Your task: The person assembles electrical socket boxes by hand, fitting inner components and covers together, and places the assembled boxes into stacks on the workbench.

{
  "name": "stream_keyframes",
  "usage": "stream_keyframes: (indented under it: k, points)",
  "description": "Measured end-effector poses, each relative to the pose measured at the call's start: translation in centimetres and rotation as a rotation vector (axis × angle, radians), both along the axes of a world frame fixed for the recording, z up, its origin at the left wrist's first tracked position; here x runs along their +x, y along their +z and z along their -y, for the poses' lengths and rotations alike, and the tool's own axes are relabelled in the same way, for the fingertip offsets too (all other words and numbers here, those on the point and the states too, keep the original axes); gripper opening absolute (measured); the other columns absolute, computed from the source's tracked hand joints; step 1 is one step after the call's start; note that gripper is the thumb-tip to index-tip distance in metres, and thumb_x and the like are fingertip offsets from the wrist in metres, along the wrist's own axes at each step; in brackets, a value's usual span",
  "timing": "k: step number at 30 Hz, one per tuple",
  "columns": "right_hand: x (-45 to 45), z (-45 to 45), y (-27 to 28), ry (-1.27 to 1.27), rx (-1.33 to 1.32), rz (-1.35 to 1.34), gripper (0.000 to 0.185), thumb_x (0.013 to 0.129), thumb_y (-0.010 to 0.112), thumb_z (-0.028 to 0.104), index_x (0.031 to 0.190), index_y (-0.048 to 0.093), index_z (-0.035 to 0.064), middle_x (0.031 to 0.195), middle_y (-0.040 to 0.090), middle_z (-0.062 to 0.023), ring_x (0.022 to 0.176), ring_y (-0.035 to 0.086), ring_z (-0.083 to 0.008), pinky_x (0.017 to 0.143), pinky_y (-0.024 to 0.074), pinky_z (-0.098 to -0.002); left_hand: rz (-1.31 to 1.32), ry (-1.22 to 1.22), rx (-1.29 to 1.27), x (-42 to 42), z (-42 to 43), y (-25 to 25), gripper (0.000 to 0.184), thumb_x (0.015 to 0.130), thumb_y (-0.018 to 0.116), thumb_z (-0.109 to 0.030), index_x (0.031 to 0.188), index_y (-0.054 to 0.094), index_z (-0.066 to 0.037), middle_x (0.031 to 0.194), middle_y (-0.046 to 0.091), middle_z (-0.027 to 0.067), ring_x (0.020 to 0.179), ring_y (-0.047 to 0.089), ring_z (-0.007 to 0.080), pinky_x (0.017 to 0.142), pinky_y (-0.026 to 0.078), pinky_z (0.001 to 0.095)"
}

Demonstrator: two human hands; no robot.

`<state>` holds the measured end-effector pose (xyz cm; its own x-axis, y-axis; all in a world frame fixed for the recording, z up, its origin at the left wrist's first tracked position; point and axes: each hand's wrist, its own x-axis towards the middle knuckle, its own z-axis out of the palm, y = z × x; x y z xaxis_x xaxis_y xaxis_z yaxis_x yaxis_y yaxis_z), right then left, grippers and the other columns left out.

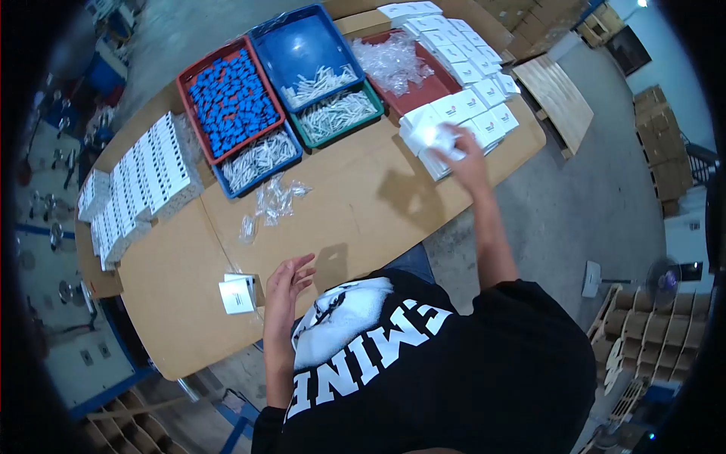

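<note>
My right hand point(467, 160) is at the front of the stacked white boxes, its fingers on a small white box point(432, 138) that is partly hidden and washed out by glare. Over the table's near edge, my left hand point(289, 280) is raised with its fingers apart and nothing in them. To its left, a white box with printed text point(237, 296) lies on the brown table point(333, 216), overlapping another white piece. Several small clear plastic bags point(277, 198) lie loose farther up the table.
A red tray point(281, 113) of blue pieces, a blue tray point(301, 49) and a green tray point(380, 106) of white sticks stand at the back. Another red tray point(446, 85) holds clear plastic. White boxes point(484, 94) are stacked right; rows of white boxes point(144, 178) stand left.
</note>
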<state>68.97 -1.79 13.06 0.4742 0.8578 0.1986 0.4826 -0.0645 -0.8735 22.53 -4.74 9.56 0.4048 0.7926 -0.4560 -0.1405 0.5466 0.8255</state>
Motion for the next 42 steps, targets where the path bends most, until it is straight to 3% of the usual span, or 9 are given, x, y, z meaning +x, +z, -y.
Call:
stream_keyframes:
  k: [2, 5, 10, 16, 20, 24, 26, 31, 42]
  points:
    - [6.7, 0.5, -0.5, -0.371, 0.146, 0.338, 0.058, 0.082, 0.090, 0.022, 0.132, 0.066, 0.0040, 0.114, 0.069, -0.0061, 0.095, 0.066, -0.0140, 0.082, 0.0548, -0.0304, -0.021, 0.068, -0.040, -0.1, 0.6, -0.7, 0.035, 0.109, 0.052, -0.033, 0.114, 0.066, -0.002, 0.121, 0.072, 0.0154, 0.104, 0.070, 0.0196, 0.090, 0.054, 0.0320]
    - [15.5, 1.7, -1.7, -0.780, 0.044, 0.519, 0.076, 0.078, 0.088, 0.051, 0.132, 0.065, 0.0018, 0.127, 0.064, -0.0178, 0.112, 0.063, -0.0304, 0.095, 0.0524, -0.0413, -0.060, 0.106, -0.069, -1.2, 1.2, -3.1, 0.022, 0.102, 0.065, -0.019, 0.083, 0.062, -0.010, 0.083, 0.063, 0.0030, 0.089, 0.066, 0.0156, 0.085, 0.053, 0.0302]
    - [23.7, 2.2, -5.5, -0.812, -0.178, 0.547, 0.086, 0.079, 0.080, 0.065, 0.135, 0.064, 0.0015, 0.135, 0.062, -0.0218, 0.125, 0.060, -0.0373, 0.105, 0.0479, -0.0460, -0.144, 0.073, 0.253, -1.9, 1.3, -4.3, 0.041, 0.097, 0.068, -0.008, 0.066, 0.041, -0.012, 0.087, 0.059, 0.0015, 0.080, 0.057, 0.0113, 0.079, 0.051, 0.0274]
    - [25.5, 0.8, -6.4, -0.662, -0.127, 0.382, 0.081, 0.081, 0.083, 0.057, 0.135, 0.063, 0.0000, 0.135, 0.063, -0.0219, 0.126, 0.060, -0.0355, 0.108, 0.0467, -0.0439, -0.237, 0.236, 0.332, -1.6, 1.5, -1.5, 0.022, 0.089, 0.052, 0.002, 0.073, 0.040, -0.007, 0.126, 0.062, 0.0114, 0.099, 0.066, 0.0191, 0.084, 0.056, 0.0335]
    - [25.5, 0.3, -6.9, -0.622, -0.075, 0.388, 0.080, 0.082, 0.083, 0.054, 0.137, 0.062, -0.0006, 0.136, 0.063, -0.0223, 0.128, 0.059, -0.0357, 0.109, 0.0462, -0.0437, -0.373, 0.377, 0.281, -3.8, 1.7, -3.3, 0.027, 0.093, 0.061, -0.001, 0.072, 0.045, -0.007, 0.122, 0.066, 0.0122, 0.099, 0.065, 0.0176, 0.081, 0.055, 0.0305]
    - [24.9, 0.3, -6.8, -0.670, 0.010, 0.424, 0.074, 0.088, 0.079, 0.049, 0.141, 0.059, 0.0006, 0.143, 0.057, -0.0226, 0.135, 0.054, -0.0367, 0.112, 0.0435, -0.0431, -0.729, 0.454, 0.542, -5.9, 2.0, -2.7, 0.012, 0.093, 0.070, -0.010, 0.098, 0.064, 0.000, 0.114, 0.067, 0.0119, 0.099, 0.063, 0.0200, 0.092, 0.051, 0.0337]
    - [24.3, 0.0, -6.2, -0.715, 0.036, 0.440, 0.071, 0.091, 0.076, 0.047, 0.142, 0.058, 0.0013, 0.146, 0.055, -0.0224, 0.137, 0.052, -0.0371, 0.114, 0.0424, -0.0428, -0.964, 0.575, 0.723, -6.7, 2.3, -2.1, 0.054, 0.085, 0.081, -0.013, 0.131, 0.055, 0.000, 0.127, 0.058, 0.0168, 0.122, 0.055, 0.0320, 0.108, 0.042, 0.0440]
    - [15.8, 0.9, -2.9, -0.690, 0.289, 0.593, 0.036, 0.095, 0.067, 0.014, 0.129, 0.066, 0.0012, 0.138, 0.060, -0.0192, 0.130, 0.057, -0.0368, 0.108, 0.0458, -0.0442, -1.445, 0.349, 0.732, -11.4, 2.8, -6.3, 0.109, 0.066, 0.093, -0.026, 0.154, 0.035, 0.002, 0.141, 0.052, 0.0271, 0.130, 0.050, 0.0459, 0.113, 0.038, 0.0546]
    - [-14.1, -1.5, -5.8, 0.097, 0.316, 0.354, 0.023, 0.090, 0.063, -0.004, 0.111, 0.071, 0.0014, 0.123, 0.066, -0.0151, 0.116, 0.064, -0.0329, 0.101, 0.0499, -0.0417, -1.422, 0.481, 0.629, -10.5, 3.0, -7.6, 0.096, 0.069, 0.087, -0.026, 0.149, 0.042, 0.004, 0.138, 0.055, 0.0264, 0.130, 0.049, 0.0420, 0.112, 0.036, 0.0520]
